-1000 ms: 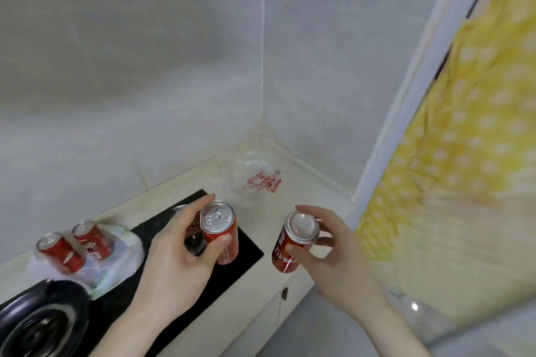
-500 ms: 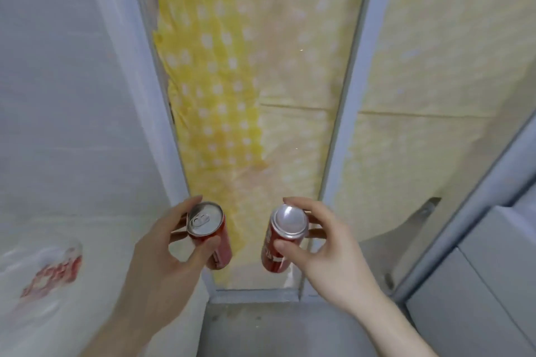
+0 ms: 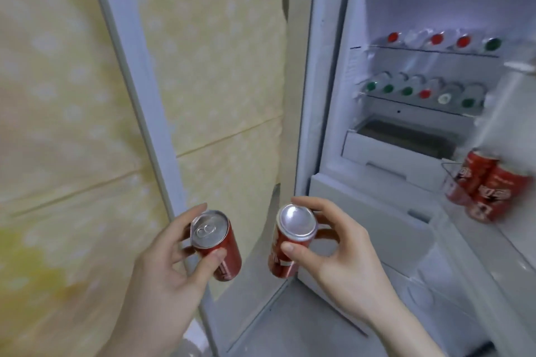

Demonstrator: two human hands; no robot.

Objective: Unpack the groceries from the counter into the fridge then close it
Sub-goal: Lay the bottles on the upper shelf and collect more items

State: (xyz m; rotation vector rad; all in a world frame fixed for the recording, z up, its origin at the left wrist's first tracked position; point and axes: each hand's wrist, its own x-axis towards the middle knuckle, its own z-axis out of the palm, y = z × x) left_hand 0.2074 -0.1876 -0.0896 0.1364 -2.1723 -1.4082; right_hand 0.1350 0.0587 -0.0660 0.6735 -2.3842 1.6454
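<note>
Both held cans, one in the left hand (image 3: 162, 278) and one in the right hand (image 3: 345, 258), are red with silver tops (image 3: 209, 229) (image 3: 296, 222). Door cans (image 3: 490, 188) are red with white lettering. The fridge (image 3: 362, 177) interior is white. Shelf bottles (image 3: 420, 93) carry red, green and white caps. The curtain (image 3: 217, 66) is pale yellow with white dots.

1. An open fridge (image 3: 327, 124) is seen at the right of the frame.
2. On its upper shelf (image 3: 435, 51), a row of bottles (image 3: 438, 39) with red and green caps is laid.
3. On the lower shelf (image 3: 420, 102), a second row of bottles (image 3: 426, 93) is laid.
4. At the right edge, red cans (image 3: 490, 187) are held in the door rack (image 3: 448, 180).
</note>
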